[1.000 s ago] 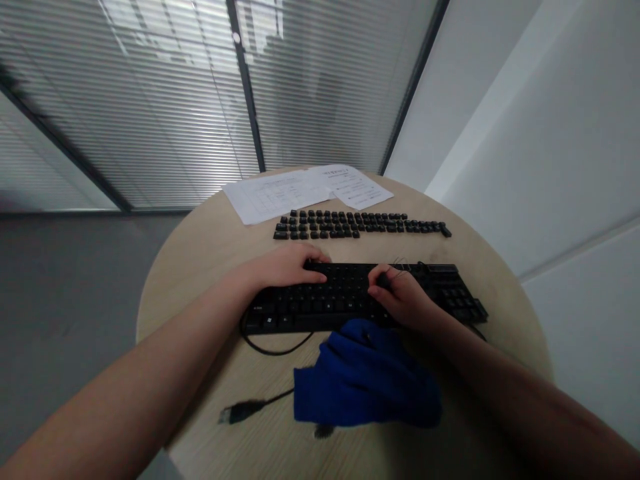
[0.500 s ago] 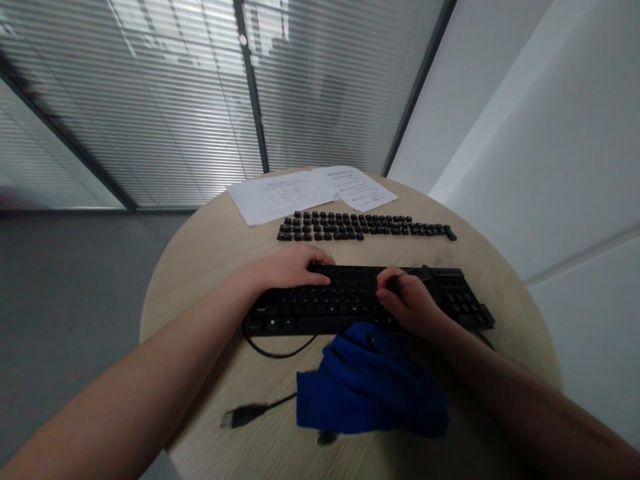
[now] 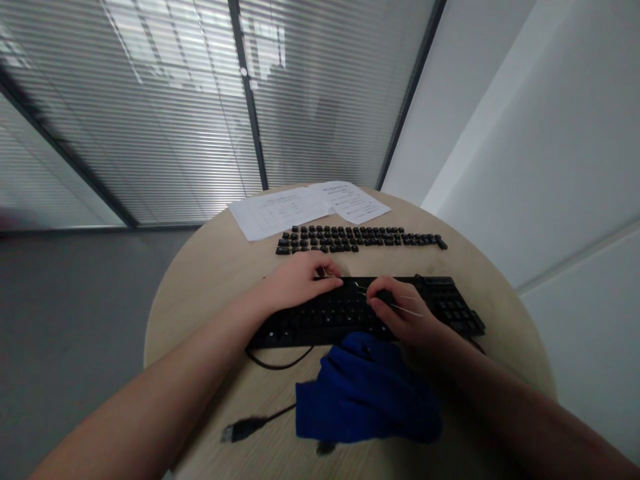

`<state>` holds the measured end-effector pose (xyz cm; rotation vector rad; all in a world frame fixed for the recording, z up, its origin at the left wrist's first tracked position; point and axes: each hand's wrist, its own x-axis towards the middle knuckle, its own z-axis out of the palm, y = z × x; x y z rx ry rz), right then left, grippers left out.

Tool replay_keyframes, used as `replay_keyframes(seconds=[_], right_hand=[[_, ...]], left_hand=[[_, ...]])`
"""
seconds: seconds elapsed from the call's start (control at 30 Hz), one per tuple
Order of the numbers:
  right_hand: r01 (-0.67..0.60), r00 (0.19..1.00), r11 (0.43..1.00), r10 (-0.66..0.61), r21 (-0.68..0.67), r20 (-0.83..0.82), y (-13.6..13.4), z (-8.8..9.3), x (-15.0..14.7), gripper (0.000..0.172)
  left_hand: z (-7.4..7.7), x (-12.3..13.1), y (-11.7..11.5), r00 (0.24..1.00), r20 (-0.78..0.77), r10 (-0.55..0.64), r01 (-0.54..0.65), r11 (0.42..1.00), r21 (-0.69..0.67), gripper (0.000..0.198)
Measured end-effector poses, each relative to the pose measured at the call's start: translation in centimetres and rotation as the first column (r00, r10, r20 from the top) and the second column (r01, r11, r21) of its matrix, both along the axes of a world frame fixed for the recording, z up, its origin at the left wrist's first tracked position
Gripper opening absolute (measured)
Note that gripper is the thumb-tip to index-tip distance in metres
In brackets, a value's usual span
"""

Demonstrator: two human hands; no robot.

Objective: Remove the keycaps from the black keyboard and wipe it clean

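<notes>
A black keyboard point(image 3: 310, 320) lies across the middle of a round wooden table point(image 3: 210, 280). My left hand point(image 3: 300, 283) rests on the keyboard's upper middle, fingers curled down onto the keys. My right hand point(image 3: 403, 313) sits over the keys to the right of it, pinched shut on a thin wire keycap puller point(image 3: 400, 303) whose prongs point left toward my left fingertips. Rows of loose black keycaps point(image 3: 355, 238) are laid out beyond the keyboard. A blue cloth point(image 3: 365, 393) is bunched in front of the keyboard, under my right wrist.
Two printed sheets of paper point(image 3: 280, 210) lie at the table's far edge. The keyboard's cable loops forward to a USB plug point(image 3: 235, 430) near the front edge. Glass walls with blinds stand behind, a white wall to the right.
My right hand has turned the wire puller so its prongs now point left over the keys. My left fingers shifted slightly right. The view tilted down a little.
</notes>
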<state>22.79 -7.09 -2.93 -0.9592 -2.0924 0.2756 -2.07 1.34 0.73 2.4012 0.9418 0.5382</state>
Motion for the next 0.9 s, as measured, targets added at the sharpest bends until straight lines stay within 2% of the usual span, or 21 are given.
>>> replay_keyframes(seconds=[0.2, 0.43, 0.67, 0.77, 0.9], right_hand=[[-0.005, 0.994, 0.994, -0.007, 0.109, 0.109, -0.2, -0.4, -1.0, 0.008], [-0.028, 0.981, 0.991, 0.003, 0.128, 0.193, -0.2, -0.9, -1.5, 0.005], [0.066, 0.974, 0.987, -0.096, 0.147, 0.203, -0.3, -0.7, -2.2, 0.009], [0.170, 0.965, 0.971, -0.199, 0.170, 0.172, -0.2, -0.6, -1.7, 0.010], [0.251, 0.937, 0.943, -0.294, 0.220, 0.189, 0.0, 0.0, -0.6, 0.024]], left_hand=[[-0.3, 0.8, -0.7, 0.997, 0.059, 0.042, -0.040, 0.998, -0.041, 0.022], [-0.5, 1.4, -0.9, 0.996, 0.015, 0.092, -0.091, 0.993, -0.073, 0.019], [-0.4, 1.8, -1.1, 0.983, 0.024, 0.180, -0.176, 0.975, -0.133, 0.017], [-0.2, 1.6, -0.9, 0.974, 0.070, 0.215, -0.202, 0.966, -0.158, 0.016], [-0.1, 1.1, -0.6, 0.976, 0.129, 0.176, -0.143, 0.962, -0.233, 0.022]])
